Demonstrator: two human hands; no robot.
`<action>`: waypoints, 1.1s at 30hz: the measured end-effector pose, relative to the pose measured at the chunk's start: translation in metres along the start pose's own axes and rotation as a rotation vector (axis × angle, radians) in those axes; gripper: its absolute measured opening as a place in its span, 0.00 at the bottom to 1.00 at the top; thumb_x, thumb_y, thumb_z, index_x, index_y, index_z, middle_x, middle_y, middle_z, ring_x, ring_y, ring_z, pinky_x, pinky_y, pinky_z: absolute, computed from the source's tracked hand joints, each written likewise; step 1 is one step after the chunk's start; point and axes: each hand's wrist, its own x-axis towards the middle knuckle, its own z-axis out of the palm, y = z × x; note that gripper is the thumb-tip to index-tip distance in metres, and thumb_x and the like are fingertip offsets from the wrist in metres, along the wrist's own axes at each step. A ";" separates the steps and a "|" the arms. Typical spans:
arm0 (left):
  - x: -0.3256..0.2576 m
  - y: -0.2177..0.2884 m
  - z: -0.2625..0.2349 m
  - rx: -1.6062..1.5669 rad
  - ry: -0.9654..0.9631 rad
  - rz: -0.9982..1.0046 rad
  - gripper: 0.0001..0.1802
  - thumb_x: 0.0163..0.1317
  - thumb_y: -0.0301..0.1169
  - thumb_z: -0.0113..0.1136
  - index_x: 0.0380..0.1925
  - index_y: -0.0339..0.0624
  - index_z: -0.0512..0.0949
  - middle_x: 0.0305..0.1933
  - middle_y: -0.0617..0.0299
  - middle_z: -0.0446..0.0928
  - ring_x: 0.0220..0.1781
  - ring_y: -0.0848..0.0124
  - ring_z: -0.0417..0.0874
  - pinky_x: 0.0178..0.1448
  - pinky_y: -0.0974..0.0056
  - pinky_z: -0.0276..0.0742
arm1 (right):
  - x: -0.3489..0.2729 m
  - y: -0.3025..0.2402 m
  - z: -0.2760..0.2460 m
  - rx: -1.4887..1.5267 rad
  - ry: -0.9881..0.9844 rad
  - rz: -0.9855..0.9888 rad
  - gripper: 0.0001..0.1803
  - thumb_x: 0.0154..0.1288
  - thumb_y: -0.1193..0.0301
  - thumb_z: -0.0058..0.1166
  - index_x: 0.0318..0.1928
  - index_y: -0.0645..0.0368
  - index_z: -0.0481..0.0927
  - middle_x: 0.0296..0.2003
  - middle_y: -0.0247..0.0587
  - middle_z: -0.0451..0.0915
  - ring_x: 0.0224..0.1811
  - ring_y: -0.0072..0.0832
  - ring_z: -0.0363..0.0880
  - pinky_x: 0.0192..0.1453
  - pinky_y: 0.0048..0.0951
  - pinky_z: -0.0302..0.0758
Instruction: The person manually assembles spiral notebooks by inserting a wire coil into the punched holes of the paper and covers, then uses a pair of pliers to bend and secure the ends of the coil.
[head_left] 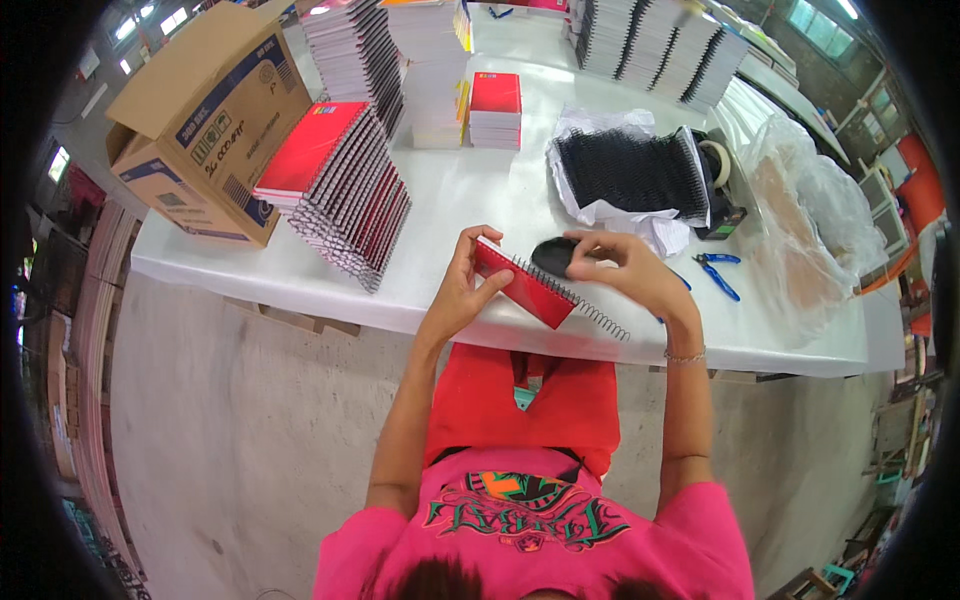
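A small red-covered notebook (541,298) is tilted in my left hand (461,288), the thumb on its cover and the fingers behind. A thin dark spiral coil (606,321) runs along the notebook's upper edge, and its loose end sticks out past the lower right corner. My right hand (628,272) is just right of the notebook, thumb and fingers pinched at the edge of a flat black round disc (551,258). The disc sits close to the coil; whether they touch I cannot tell.
Stacked red spiral notebooks (335,190) and a cardboard box (215,130) stand at left. Unbound red notebooks (496,112) are behind. Black coils (630,172) lie on paper, near blue cutters (718,274) and a clear plastic bag (810,220) on the white table (250,275).
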 end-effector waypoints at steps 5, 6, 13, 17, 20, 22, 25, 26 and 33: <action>0.003 0.001 0.001 -0.010 -0.029 -0.023 0.30 0.60 0.24 0.66 0.60 0.45 0.62 0.49 0.65 0.65 0.51 0.77 0.68 0.59 0.70 0.66 | 0.005 0.011 0.008 0.096 0.150 0.031 0.21 0.55 0.57 0.70 0.34 0.63 0.81 0.32 0.41 0.79 0.36 0.27 0.75 0.43 0.28 0.71; 0.007 0.001 0.000 -0.001 -0.045 0.003 0.30 0.61 0.24 0.66 0.60 0.45 0.62 0.49 0.65 0.65 0.51 0.77 0.69 0.58 0.70 0.67 | 0.002 0.007 0.006 0.551 0.054 0.076 0.22 0.55 0.56 0.70 0.35 0.63 0.80 0.32 0.42 0.78 0.34 0.28 0.75 0.42 0.29 0.71; 0.002 -0.002 -0.001 0.018 -0.076 -0.022 0.29 0.63 0.26 0.64 0.62 0.44 0.62 0.50 0.64 0.67 0.52 0.75 0.71 0.58 0.68 0.69 | 0.003 -0.001 0.010 0.150 0.114 0.122 0.19 0.57 0.61 0.69 0.35 0.65 0.79 0.40 0.42 0.80 0.39 0.29 0.77 0.47 0.30 0.73; 0.004 0.000 0.003 -0.044 -0.097 -0.047 0.29 0.64 0.26 0.62 0.63 0.44 0.62 0.49 0.64 0.69 0.52 0.75 0.71 0.58 0.68 0.69 | 0.018 0.036 0.026 -0.262 0.279 -0.146 0.20 0.56 0.61 0.69 0.35 0.67 0.79 0.38 0.49 0.79 0.36 0.36 0.77 0.43 0.31 0.72; 0.001 -0.001 0.005 0.005 -0.079 -0.049 0.30 0.65 0.26 0.61 0.64 0.44 0.62 0.52 0.63 0.70 0.53 0.75 0.71 0.60 0.68 0.68 | 0.021 0.038 0.024 -0.315 0.314 -0.144 0.20 0.58 0.61 0.68 0.34 0.66 0.78 0.40 0.47 0.80 0.37 0.34 0.78 0.42 0.32 0.73; 0.004 0.002 0.010 -0.026 -0.086 -0.039 0.31 0.65 0.27 0.61 0.66 0.44 0.61 0.52 0.64 0.70 0.53 0.75 0.71 0.60 0.68 0.67 | 0.017 0.027 0.014 0.008 0.196 0.038 0.19 0.60 0.60 0.67 0.32 0.65 0.78 0.40 0.42 0.82 0.42 0.28 0.79 0.41 0.32 0.74; 0.002 0.005 0.008 -0.028 -0.081 -0.026 0.31 0.65 0.26 0.60 0.67 0.43 0.61 0.51 0.64 0.68 0.51 0.77 0.70 0.60 0.68 0.68 | 0.007 0.002 0.009 0.895 -0.057 0.098 0.22 0.60 0.57 0.67 0.38 0.66 0.80 0.39 0.48 0.81 0.41 0.26 0.78 0.43 0.30 0.74; 0.002 0.005 0.009 -0.028 -0.086 -0.022 0.31 0.65 0.25 0.60 0.67 0.42 0.61 0.50 0.64 0.68 0.50 0.77 0.69 0.59 0.69 0.68 | 0.007 -0.001 0.009 0.651 -0.101 0.073 0.20 0.60 0.57 0.66 0.37 0.64 0.82 0.38 0.44 0.82 0.42 0.24 0.77 0.44 0.26 0.73; 0.004 0.008 0.014 -0.092 -0.045 0.017 0.32 0.66 0.23 0.58 0.69 0.42 0.61 0.50 0.64 0.72 0.51 0.78 0.73 0.59 0.70 0.70 | 0.020 0.016 0.018 0.417 -0.086 0.086 0.15 0.61 0.62 0.67 0.36 0.62 0.81 0.37 0.33 0.80 0.34 0.17 0.72 0.40 0.21 0.69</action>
